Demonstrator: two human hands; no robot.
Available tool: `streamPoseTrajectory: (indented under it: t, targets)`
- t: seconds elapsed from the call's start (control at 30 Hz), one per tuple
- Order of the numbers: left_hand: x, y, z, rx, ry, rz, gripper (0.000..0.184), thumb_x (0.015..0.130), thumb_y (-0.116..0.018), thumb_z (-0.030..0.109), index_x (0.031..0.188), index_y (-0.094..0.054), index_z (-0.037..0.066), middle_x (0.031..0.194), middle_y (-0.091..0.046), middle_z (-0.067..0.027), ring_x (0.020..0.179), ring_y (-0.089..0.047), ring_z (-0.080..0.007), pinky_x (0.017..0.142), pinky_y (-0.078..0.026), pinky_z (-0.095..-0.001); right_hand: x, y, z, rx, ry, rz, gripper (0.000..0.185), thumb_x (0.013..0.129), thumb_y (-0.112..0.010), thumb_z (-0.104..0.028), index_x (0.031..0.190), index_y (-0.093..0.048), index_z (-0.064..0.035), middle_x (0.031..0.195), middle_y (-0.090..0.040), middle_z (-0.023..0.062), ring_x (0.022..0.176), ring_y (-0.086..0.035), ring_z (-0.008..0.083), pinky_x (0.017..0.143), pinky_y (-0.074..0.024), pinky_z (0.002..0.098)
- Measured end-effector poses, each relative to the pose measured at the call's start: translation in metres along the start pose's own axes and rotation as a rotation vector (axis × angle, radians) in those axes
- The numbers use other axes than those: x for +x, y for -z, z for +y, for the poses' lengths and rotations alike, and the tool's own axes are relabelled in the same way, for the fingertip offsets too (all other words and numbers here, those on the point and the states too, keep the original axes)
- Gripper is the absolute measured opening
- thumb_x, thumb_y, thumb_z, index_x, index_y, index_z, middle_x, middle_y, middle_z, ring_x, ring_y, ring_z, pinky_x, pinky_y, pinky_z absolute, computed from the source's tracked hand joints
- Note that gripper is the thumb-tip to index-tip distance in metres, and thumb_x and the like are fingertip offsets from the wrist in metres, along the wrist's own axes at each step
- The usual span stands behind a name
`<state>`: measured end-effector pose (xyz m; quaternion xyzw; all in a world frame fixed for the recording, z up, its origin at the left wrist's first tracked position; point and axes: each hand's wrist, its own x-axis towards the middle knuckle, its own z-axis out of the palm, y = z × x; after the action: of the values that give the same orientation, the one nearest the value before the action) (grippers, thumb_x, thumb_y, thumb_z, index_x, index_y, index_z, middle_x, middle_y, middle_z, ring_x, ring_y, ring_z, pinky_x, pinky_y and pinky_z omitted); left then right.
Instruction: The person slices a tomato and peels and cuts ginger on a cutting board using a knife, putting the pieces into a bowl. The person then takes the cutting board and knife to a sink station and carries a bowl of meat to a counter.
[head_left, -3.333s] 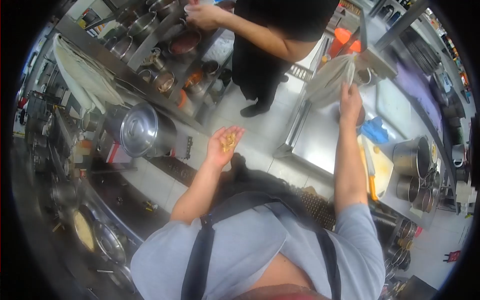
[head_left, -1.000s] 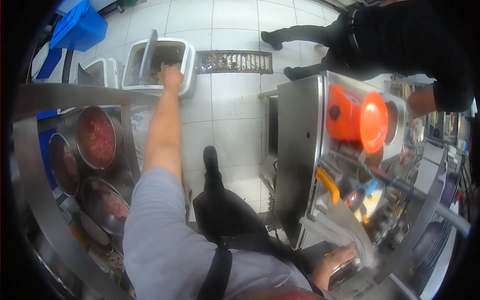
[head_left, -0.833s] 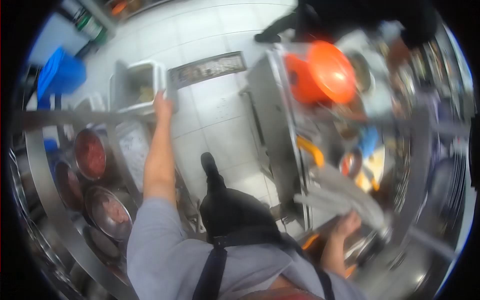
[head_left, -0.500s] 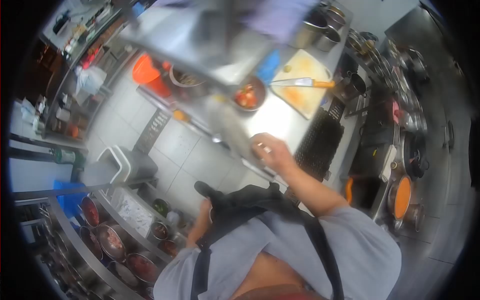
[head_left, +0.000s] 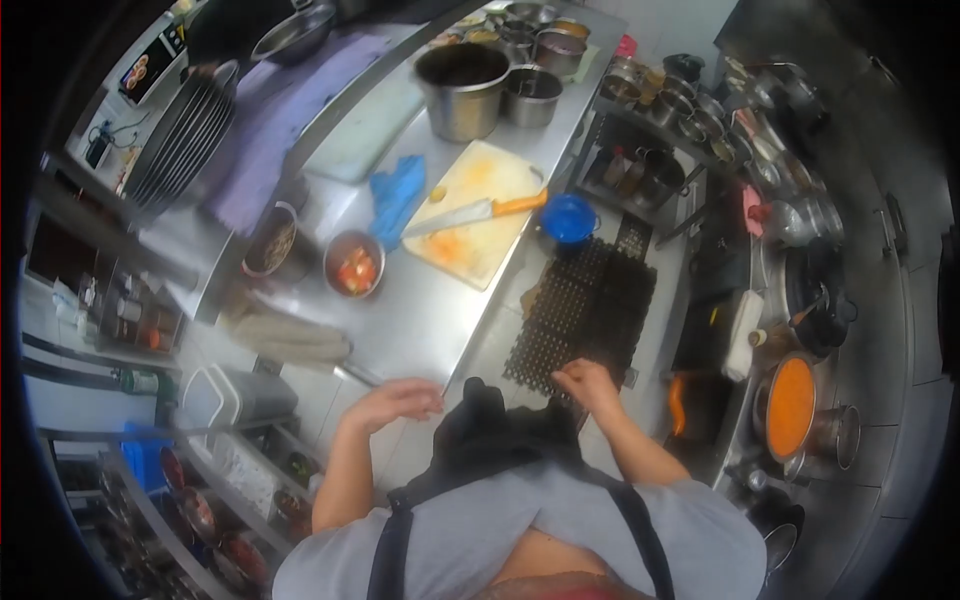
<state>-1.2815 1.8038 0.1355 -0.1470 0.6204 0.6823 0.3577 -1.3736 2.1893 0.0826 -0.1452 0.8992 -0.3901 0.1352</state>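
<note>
Moved since the earlier frame: left hand (head_left: 397, 403), raised beside the worktop (head_left: 410, 330); right hand (head_left: 590, 385), withdrawn from the cloth (head_left: 285, 336). Left to right: cloth at worktop edge, clear of both hands; left grip apart, unladen; yellow-handled knife (head_left: 473, 212) on cutting board (head_left: 482, 175); right grip curled, contents not discernible.

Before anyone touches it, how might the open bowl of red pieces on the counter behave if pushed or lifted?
The bowl would probably stay stiff, as its rim looks hard. Pushed, it may slide rather easily, since the counter looks smooth and shiny. Tilted, it could spill, because the red pieces sit uncovered.
</note>
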Motion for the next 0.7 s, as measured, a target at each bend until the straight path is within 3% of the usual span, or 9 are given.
streamPoseTrajectory:
  t: [0.07,0.13,0.17,0.2,0.27,0.37,0.47,0.53,0.7]
  targets:
    - [0.034,0.014,0.03,-0.071,-0.192,0.027,0.043,0.086,-0.067,0.02,0.126,-0.06,0.004,0.113,-0.066,-0.0153,0.107,-0.063,-0.0234,0.091,-0.051,-0.0353,0.023,0.003,-0.015,0.102,-0.026,-0.07,0.03,0.085,-0.07,-0.031,0.08,-0.073,-0.0018,0.092,-0.069,0.0141,0.082,-0.066,0.0288,0.075,-0.0524,0.0354]
    - [0.086,0.029,0.046,0.466,-0.46,0.655,0.046,0.085,-0.065,0.017,0.128,-0.057,0.003,0.114,-0.067,-0.0175,0.104,-0.065,-0.0235,0.09,-0.051,-0.0341,0.048,-0.007,-0.015,0.199,-0.11,-0.085,0.03,0.085,-0.07,-0.033,0.082,-0.072,-0.0026,0.093,-0.069,0.014,0.084,-0.066,0.0292,0.076,-0.0536,0.037]
    - [0.112,0.039,0.055,0.446,-0.517,0.641,0.046,0.085,-0.065,0.017,0.128,-0.057,0.003,0.114,-0.067,-0.0175,0.104,-0.065,-0.0235,0.09,-0.051,-0.0341,0.066,-0.006,-0.019,-0.076,-0.125,-0.155,0.026,0.085,-0.069,-0.028,0.085,-0.071,-0.002,0.097,-0.069,0.0134,0.088,-0.066,0.0306,0.079,-0.0527,0.0379]
    - [0.135,0.051,0.064,0.416,-0.557,0.696,0.047,0.083,-0.066,0.018,0.127,-0.058,0.003,0.114,-0.066,-0.0184,0.105,-0.065,-0.0257,0.09,-0.051,-0.0358,0.084,-0.018,0.011,-0.201,0.14,-0.145,0.023,0.085,-0.068,-0.025,0.086,-0.071,-0.0019,0.101,-0.067,0.0136,0.093,-0.064,0.032,0.082,-0.0518,0.0383]
    - [0.182,0.067,0.098,0.358,-0.643,0.769,0.048,0.082,-0.067,0.019,0.126,-0.058,0.003,0.114,-0.066,-0.0194,0.105,-0.065,-0.0279,0.091,-0.051,-0.0374,0.111,-0.005,0.017,-0.222,0.151,-0.171,0.022,0.086,-0.068,-0.022,0.091,-0.07,-0.0018,0.108,-0.065,0.0132,0.097,-0.063,0.0325,0.084,-0.0506,0.0386]
    - [0.233,0.092,0.153,0.564,-0.595,0.864,0.051,0.079,-0.064,0.02,0.125,-0.057,0.0,0.118,-0.062,-0.0237,0.11,-0.059,-0.038,0.096,-0.047,-0.0433,0.151,0.046,-0.003,-0.36,0.245,-0.16,0.025,0.086,-0.068,-0.022,0.101,-0.069,-0.0029,0.108,-0.064,0.0133,0.096,-0.063,0.0319,0.084,-0.0505,0.0383]
    - [0.303,0.121,0.18,0.78,-0.6,1.002,0.051,0.081,-0.06,0.02,0.127,-0.055,-0.001,0.124,-0.056,-0.0251,0.114,-0.054,-0.0395,0.098,-0.044,-0.044,0.187,0.084,-0.028,-0.258,0.244,-0.029,0.029,0.085,-0.068,-0.023,0.107,-0.067,-0.0042,0.105,-0.064,0.0142,0.094,-0.063,0.0315,0.084,-0.0508,0.0381]
    - [0.306,0.124,0.211,0.863,-0.462,0.96,0.05,0.082,-0.055,0.017,0.129,-0.053,-0.001,0.124,-0.053,-0.025,0.114,-0.052,-0.0403,0.098,-0.043,-0.0445,0.208,0.099,-0.039,-0.254,0.11,0.033,0.028,0.086,-0.068,-0.024,0.106,-0.068,-0.0047,0.103,-0.063,0.0138,0.093,-0.063,0.0311,0.083,-0.0511,0.038]
    - [0.336,0.132,0.224,1.11,-0.229,0.797,0.035,0.082,-0.054,0.011,0.114,-0.063,0.0,0.114,-0.058,-0.0216,0.107,-0.056,-0.0378,0.095,-0.046,-0.0444,0.278,0.088,-0.033,-0.347,0.371,-0.075,0.03,0.086,-0.066,-0.022,0.112,-0.064,-0.0072,0.109,-0.061,0.0154,0.096,-0.061,0.036,0.084,-0.0509,0.0425]
